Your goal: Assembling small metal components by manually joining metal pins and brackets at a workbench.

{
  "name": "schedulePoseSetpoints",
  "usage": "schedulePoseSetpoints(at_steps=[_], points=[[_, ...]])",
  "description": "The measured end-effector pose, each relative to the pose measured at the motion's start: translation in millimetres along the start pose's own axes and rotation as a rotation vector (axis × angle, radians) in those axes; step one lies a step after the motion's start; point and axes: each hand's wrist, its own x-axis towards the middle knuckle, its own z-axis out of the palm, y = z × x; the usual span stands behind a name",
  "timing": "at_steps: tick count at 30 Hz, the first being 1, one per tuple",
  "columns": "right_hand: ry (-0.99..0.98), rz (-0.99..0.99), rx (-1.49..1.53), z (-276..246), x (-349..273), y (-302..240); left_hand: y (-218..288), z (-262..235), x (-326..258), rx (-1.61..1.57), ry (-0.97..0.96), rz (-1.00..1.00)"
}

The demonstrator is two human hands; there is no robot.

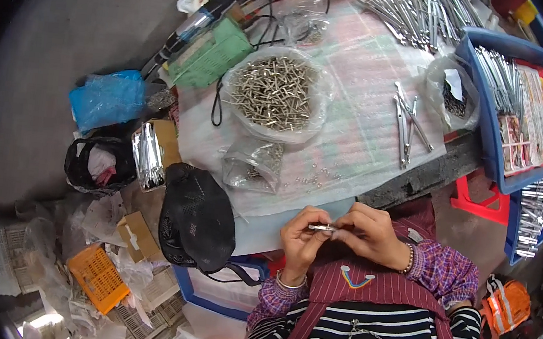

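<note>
Both my hands meet just in front of my chest, at the near edge of the table. My left hand [302, 237] and my right hand [370, 234] pinch a small slim metal piece [321, 228] between their fingertips, one hand at each end. Just beyond them, small loose metal bits [313, 177] lie scattered on the white foam sheet [359, 93]. A clear bag of small metal parts [253, 164] lies to the left of those bits. Farther back is a large open bag heaped with silvery metal fasteners [273, 91].
A few long metal pieces [408, 124] lie on the sheet to the right, with a pile of them [420, 13] at the far edge. A blue tray [488, 126] of rods and cards stands right. A black bag [197, 218], green basket [210, 57], orange basket [98, 277] and floor clutter are left.
</note>
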Motion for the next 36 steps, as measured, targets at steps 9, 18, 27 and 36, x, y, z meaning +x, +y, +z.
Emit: schedulePoseSetpoints(at_steps=[9, 18, 27, 36], points=[[-0.086, -0.149, -0.486, -12.3, 97.1, -2.2, 13.0, -15.4, 4.3, -0.312, 0.004, -0.007], [-0.017, -0.224, -0.799, 25.9, 156.9, 42.2, 9.6, -19.2, 7.8, -0.215, 0.014, -0.009], [-0.014, -0.277, -0.846, 25.4, 159.2, 50.9, 3.0, -22.0, 11.0, -0.148, 0.058, -0.023], [0.048, -0.171, -0.565, 6.2, 152.7, 29.4, -1.3, -16.3, 16.5, -0.117, 0.082, 0.013]])
